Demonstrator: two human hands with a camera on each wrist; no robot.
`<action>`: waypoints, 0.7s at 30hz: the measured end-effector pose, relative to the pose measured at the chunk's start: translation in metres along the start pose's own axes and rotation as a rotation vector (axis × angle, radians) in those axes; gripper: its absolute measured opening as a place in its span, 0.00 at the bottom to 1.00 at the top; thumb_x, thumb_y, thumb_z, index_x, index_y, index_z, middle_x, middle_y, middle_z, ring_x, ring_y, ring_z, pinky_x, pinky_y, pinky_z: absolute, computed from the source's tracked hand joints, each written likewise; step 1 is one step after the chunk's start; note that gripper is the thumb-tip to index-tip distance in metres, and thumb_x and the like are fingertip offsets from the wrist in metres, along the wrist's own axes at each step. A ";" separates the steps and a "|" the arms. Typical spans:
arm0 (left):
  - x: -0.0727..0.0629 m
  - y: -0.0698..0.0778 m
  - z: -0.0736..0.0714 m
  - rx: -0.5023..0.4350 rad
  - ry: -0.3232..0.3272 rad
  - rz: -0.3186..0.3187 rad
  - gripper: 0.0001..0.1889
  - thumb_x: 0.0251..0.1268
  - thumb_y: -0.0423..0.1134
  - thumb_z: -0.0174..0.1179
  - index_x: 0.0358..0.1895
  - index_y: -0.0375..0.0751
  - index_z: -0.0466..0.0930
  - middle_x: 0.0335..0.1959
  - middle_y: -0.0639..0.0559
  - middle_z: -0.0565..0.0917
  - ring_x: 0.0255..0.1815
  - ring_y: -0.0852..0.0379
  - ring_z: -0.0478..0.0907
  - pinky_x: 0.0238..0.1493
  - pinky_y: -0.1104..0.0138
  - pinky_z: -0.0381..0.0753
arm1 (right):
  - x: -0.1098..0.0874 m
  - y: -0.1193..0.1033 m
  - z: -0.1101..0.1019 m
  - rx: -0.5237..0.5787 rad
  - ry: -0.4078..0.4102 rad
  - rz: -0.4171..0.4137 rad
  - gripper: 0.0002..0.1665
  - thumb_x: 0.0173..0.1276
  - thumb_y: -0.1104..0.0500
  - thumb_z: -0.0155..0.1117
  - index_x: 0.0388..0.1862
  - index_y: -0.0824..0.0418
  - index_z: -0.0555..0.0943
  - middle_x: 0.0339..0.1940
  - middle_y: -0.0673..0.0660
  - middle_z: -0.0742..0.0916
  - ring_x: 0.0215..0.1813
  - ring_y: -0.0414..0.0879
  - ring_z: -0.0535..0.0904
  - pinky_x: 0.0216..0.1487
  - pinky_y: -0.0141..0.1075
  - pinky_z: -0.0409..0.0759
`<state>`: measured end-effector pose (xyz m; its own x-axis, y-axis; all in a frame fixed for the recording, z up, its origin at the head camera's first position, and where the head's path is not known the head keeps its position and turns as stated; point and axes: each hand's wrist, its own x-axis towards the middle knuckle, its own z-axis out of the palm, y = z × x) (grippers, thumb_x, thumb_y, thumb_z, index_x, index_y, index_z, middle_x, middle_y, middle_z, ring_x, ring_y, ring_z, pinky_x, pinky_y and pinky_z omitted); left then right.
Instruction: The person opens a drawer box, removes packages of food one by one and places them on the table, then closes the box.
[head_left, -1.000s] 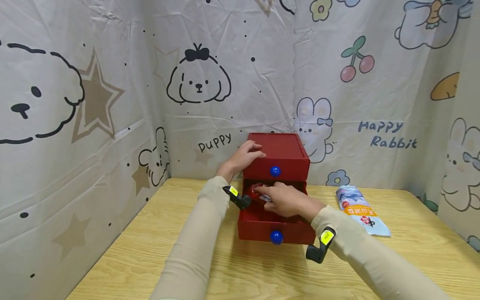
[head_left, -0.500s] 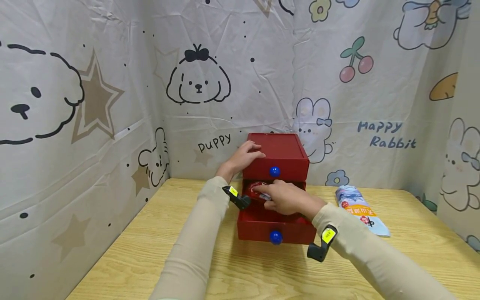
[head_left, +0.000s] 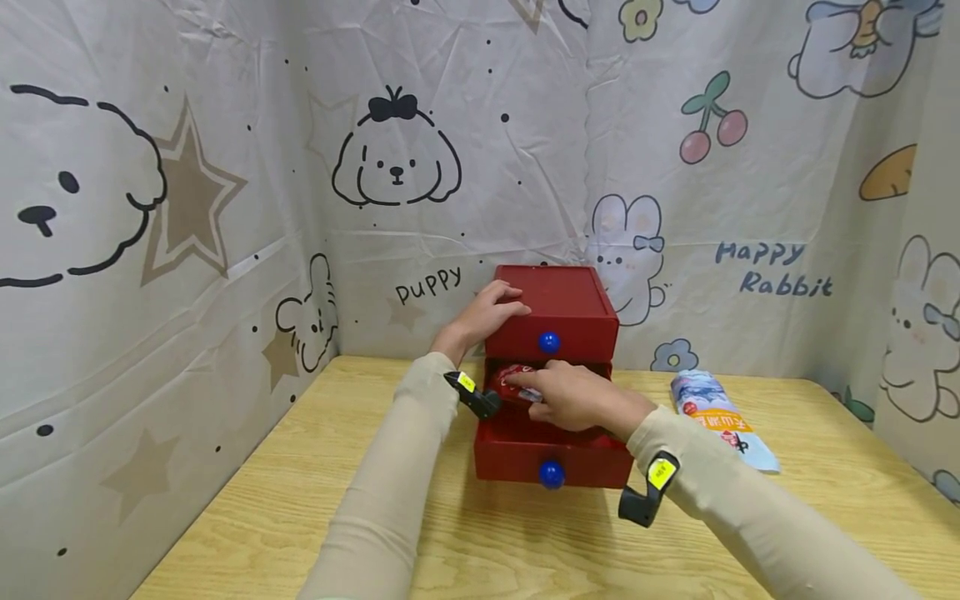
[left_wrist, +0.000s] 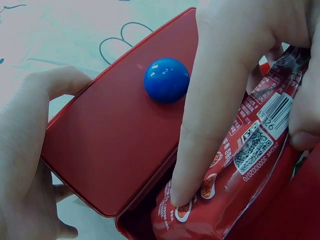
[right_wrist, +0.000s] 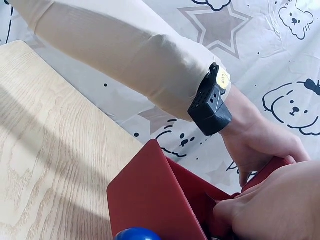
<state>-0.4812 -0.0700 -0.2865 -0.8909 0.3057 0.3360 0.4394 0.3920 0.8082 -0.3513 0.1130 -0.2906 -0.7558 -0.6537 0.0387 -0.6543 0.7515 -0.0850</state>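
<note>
A small red drawer cabinet (head_left: 558, 293) stands at the back of the table, its lower drawer (head_left: 517, 460) pulled out. My left hand (head_left: 486, 315) rests on the cabinet's top left edge, fingers bent over it. Inside the lower drawer, my right hand (head_left: 573, 396) grips a shiny red snack packet (head_left: 512, 377). In the left wrist view the packet (left_wrist: 250, 170) shows a barcode and small pictures; the right index finger lies straight along it, the thumb at its other side. The right hand partly hides it.
Blue round knobs are on the upper drawer (head_left: 550, 342) and the lower one. A blue, white and orange bag (head_left: 723, 421) lies right of the cabinet on the wooden table (head_left: 360, 417). A printed cloth (head_left: 525, 208) hangs close behind.
The right hand stays in the drawer with the packet, which tilts slightly and shows a little more of its face. The left hand has not visibly moved.
</note>
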 end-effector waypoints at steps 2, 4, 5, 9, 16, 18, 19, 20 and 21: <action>0.001 0.000 -0.001 -0.005 -0.003 0.001 0.26 0.69 0.45 0.63 0.66 0.34 0.78 0.66 0.44 0.74 0.69 0.49 0.66 0.72 0.56 0.62 | 0.000 0.000 0.000 0.001 0.000 0.005 0.33 0.72 0.58 0.70 0.76 0.52 0.75 0.57 0.63 0.84 0.56 0.57 0.79 0.54 0.53 0.82; 0.001 -0.001 -0.001 0.000 -0.007 0.003 0.26 0.69 0.45 0.64 0.66 0.34 0.78 0.66 0.44 0.74 0.70 0.49 0.66 0.72 0.56 0.62 | -0.001 -0.001 -0.001 0.000 0.001 0.003 0.33 0.72 0.58 0.70 0.76 0.53 0.75 0.57 0.63 0.84 0.56 0.57 0.79 0.54 0.53 0.82; 0.001 -0.001 -0.001 0.003 -0.010 0.003 0.26 0.70 0.45 0.63 0.66 0.34 0.78 0.66 0.44 0.74 0.70 0.49 0.66 0.72 0.56 0.62 | -0.001 -0.001 -0.001 -0.002 0.002 0.000 0.33 0.72 0.58 0.70 0.75 0.53 0.75 0.57 0.63 0.84 0.56 0.57 0.79 0.54 0.53 0.83; 0.001 -0.001 -0.001 0.011 -0.015 0.007 0.27 0.70 0.45 0.63 0.67 0.34 0.77 0.67 0.44 0.73 0.70 0.49 0.65 0.72 0.56 0.62 | -0.002 -0.001 -0.003 -0.010 0.005 -0.015 0.33 0.72 0.58 0.70 0.75 0.53 0.75 0.57 0.62 0.84 0.56 0.57 0.79 0.54 0.53 0.83; 0.002 -0.003 -0.001 0.030 -0.005 0.023 0.27 0.70 0.46 0.63 0.67 0.34 0.77 0.66 0.43 0.74 0.69 0.48 0.66 0.72 0.55 0.63 | -0.004 -0.003 -0.008 -0.009 0.002 -0.036 0.32 0.72 0.59 0.68 0.75 0.53 0.76 0.57 0.62 0.85 0.57 0.58 0.79 0.52 0.53 0.83; 0.002 -0.004 -0.001 0.033 -0.003 0.028 0.27 0.70 0.46 0.63 0.67 0.34 0.77 0.65 0.43 0.74 0.69 0.48 0.67 0.71 0.55 0.63 | -0.005 -0.003 -0.009 -0.008 0.004 -0.034 0.32 0.72 0.59 0.68 0.75 0.53 0.76 0.57 0.62 0.85 0.57 0.57 0.79 0.51 0.53 0.83; 0.002 -0.003 -0.001 0.031 -0.003 0.029 0.27 0.69 0.45 0.63 0.66 0.34 0.78 0.65 0.43 0.74 0.69 0.48 0.67 0.71 0.55 0.63 | -0.006 -0.004 -0.010 -0.009 0.006 -0.033 0.33 0.72 0.59 0.68 0.75 0.53 0.76 0.56 0.62 0.85 0.57 0.57 0.79 0.51 0.52 0.83; 0.002 -0.003 -0.001 0.031 -0.003 0.030 0.27 0.69 0.46 0.63 0.66 0.34 0.78 0.65 0.43 0.74 0.69 0.48 0.67 0.71 0.55 0.63 | -0.006 -0.004 -0.011 -0.011 0.006 -0.034 0.33 0.72 0.59 0.68 0.75 0.53 0.76 0.56 0.62 0.85 0.56 0.57 0.79 0.50 0.52 0.84; 0.002 -0.003 -0.001 0.031 -0.004 0.029 0.27 0.69 0.46 0.63 0.66 0.34 0.77 0.65 0.43 0.74 0.69 0.48 0.67 0.71 0.55 0.63 | -0.007 -0.004 -0.012 -0.015 0.007 -0.036 0.33 0.72 0.59 0.68 0.75 0.53 0.76 0.55 0.62 0.85 0.56 0.56 0.79 0.49 0.51 0.84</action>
<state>-0.4848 -0.0712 -0.2879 -0.8774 0.3203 0.3572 0.4682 0.4093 0.7831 -0.3439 0.1153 -0.2790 -0.7320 -0.6796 0.0481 -0.6812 0.7289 -0.0683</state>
